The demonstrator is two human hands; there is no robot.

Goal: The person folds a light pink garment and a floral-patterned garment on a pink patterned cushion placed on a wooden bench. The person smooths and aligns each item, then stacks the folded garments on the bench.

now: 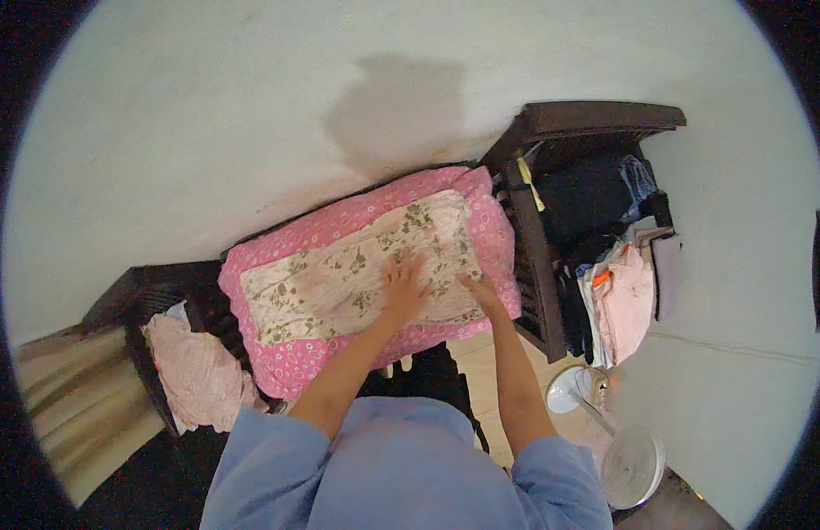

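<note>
The person's blue sleeves (401, 468) fill the lower edge, both forearms reaching forward. The left hand (404, 287) lies flat, its grip spread open with fingers apart, palm pressed on a cream floral cloth (339, 274). The right hand (479, 290) rests just beside it, its grip also open, fingertips touching the cloth's near right edge. The cloth lies spread on a pink patterned cushion (295, 371). To the right, a dark wooden chair (551, 141) holds piled clothes (626, 300); a white fan (635, 466) stands below it.
</note>
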